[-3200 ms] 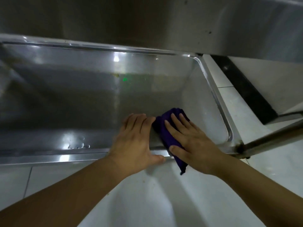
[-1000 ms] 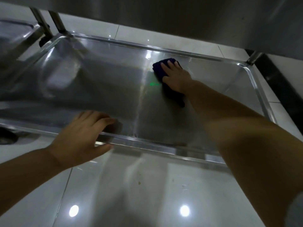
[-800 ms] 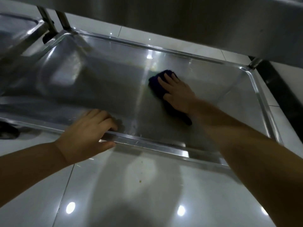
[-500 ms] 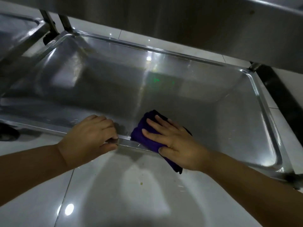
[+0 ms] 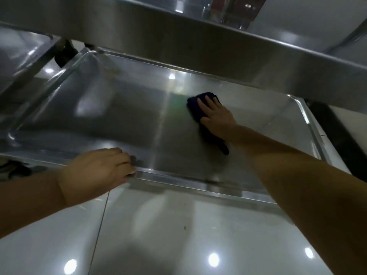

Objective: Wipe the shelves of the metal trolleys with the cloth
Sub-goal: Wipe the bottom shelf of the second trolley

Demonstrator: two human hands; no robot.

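The bottom shelf (image 5: 119, 120) of a steel trolley lies below me, a shallow tray with a raised rim. My right hand (image 5: 215, 116) lies flat with straight fingers on a dark purple cloth (image 5: 193, 107), pressing it onto the shelf near the far edge. A tail of the cloth trails toward me under the wrist. My left hand (image 5: 99, 171) grips the shelf's near rim, fingers curled over it.
The trolley's upper shelf (image 5: 198, 42) overhangs the far side just above my right hand. A second trolley (image 5: 21, 56) stands at the left, with a black castor beside the corner post. Glossy white floor tiles (image 5: 178, 235) lie in front; a dark strip runs at the right.
My right hand has pushed the cloth from the near rim back out to the far side of the shelf. My left hand has kept its grip on the near rim.
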